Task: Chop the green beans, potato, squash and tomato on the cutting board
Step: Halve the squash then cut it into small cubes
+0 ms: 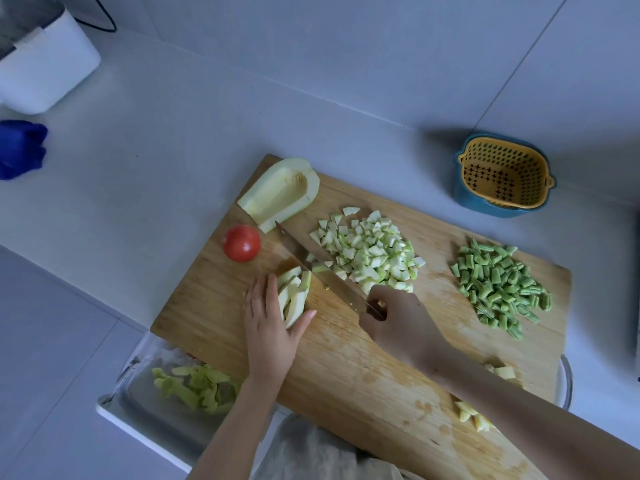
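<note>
Left hand [273, 327] clamps the squash strips [294, 296] between fingers and thumb, mid cutting board [346, 368]. Right hand [398, 323] is clenched on the knife [325, 271], its blade just right of the strips. Diced squash [370, 254] and chopped green beans [502, 289] lie to the right; tomato [241, 243] and squash half [280, 194] far left. Yellow colander [504, 174] sits in a blue bowl [485, 206], far right. Clear tray [138, 386], near left, holds green peelings [197, 386].

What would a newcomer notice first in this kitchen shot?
The right hand grips a knife mid-board, its blade beside squash strips held by the left hand. A whole red tomato sits left on the cutting board; diced squash and chopped green beans lie heaped further right.
</note>
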Demonstrator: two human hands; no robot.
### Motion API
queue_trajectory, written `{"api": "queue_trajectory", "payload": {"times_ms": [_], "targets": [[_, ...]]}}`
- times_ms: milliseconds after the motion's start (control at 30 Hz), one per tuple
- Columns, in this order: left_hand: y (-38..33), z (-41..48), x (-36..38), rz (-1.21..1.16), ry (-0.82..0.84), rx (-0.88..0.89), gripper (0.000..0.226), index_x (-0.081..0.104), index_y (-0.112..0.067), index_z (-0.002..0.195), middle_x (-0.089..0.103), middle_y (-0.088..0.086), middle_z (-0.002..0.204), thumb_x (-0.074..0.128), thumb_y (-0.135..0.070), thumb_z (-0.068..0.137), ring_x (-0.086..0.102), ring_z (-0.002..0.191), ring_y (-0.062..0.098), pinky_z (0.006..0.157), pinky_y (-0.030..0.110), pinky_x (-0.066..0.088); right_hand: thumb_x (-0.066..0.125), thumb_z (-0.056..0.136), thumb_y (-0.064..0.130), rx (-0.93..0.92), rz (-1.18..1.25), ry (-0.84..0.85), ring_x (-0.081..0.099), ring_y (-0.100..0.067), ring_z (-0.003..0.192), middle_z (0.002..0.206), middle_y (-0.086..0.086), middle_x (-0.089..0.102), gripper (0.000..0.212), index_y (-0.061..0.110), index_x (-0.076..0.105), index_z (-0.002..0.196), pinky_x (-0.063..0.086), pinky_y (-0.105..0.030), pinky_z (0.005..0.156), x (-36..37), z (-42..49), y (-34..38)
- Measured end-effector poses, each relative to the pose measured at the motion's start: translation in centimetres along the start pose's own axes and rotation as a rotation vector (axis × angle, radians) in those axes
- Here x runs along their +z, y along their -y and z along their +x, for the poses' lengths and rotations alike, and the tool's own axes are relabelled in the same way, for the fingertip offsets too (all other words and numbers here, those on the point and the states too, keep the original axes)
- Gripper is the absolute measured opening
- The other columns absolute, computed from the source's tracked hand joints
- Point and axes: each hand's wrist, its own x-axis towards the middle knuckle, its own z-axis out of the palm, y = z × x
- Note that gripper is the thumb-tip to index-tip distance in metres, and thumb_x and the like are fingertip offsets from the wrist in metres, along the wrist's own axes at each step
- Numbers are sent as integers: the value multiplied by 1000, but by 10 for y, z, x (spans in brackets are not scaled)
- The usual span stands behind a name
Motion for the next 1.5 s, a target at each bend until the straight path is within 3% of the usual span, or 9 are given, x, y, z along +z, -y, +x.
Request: {"api": "queue_trajectory", "payload": {"times_ms": [133,333,500,700,867,1000,1200,1333,1500], "targets": [[-2,21,2,-49,45,115,82,49,3,129,53,24,126,57,-59,77,48,120,38,96,54,45,55,82,16,-30,-2,6,45,-10,48,59,2,53,9,15,52,74,33,-25,47,4,-5,0],[0,18,2,-81,49,241,62,58,4,120,58,18,120,27,-45,99,52,113,36,94,50,46,57,83,16,-30,22,71,40,-10,47,56,5,47,14,18,49,71,32,-25,48,-3,-11,-10],[-5,13,5,-126,83,284,46,55,3,124,57,16,120,33,-28,97,51,115,32,97,46,45,54,87,15,34,157,78,44,-18,47,59,-4,51,11,8,54,78,38,-31,50,-7,-7,-20],[-12,10,2,-138,83,235,52,52,0,128,52,17,130,34,-36,96,44,125,32,103,51,39,54,89,18,60,66,-53,44,-17,47,57,-5,51,19,7,53,73,35,-29,50,-20,5,-32],[-12,2,2,124,80,185,75,45,-9,135,47,16,137,49,-62,82,41,128,33,106,54,33,53,88,18,38,88,-47,45,-17,44,51,1,48,21,12,51,68,37,-29,49,-20,1,-30],[-13,-2,8,166,61,178,73,47,-3,132,51,20,129,62,-51,80,47,122,36,103,50,37,54,88,17,-31,44,-53,36,-7,40,49,6,44,24,19,49,65,27,-19,43,-8,-8,-25],[-20,8,12,166,28,191,64,50,4,126,56,21,120,69,-37,80,51,114,38,97,50,42,53,88,18,-60,-74,-69,39,-12,45,59,-8,56,14,9,55,78,27,-24,45,1,-5,-21],[-23,10,11,161,51,188,70,45,4,131,53,22,126,65,-41,82,47,120,37,102,50,37,50,88,19,-69,-124,-46,40,-9,44,56,0,53,14,12,56,78,26,-21,44,4,-7,-19],[-24,3,9,54,10,125,75,40,4,136,48,20,136,42,-54,89,43,128,34,107,43,29,46,91,20,-51,-154,-35,35,-9,44,51,6,43,25,14,49,67,22,-21,44,4,-7,-16]]}}
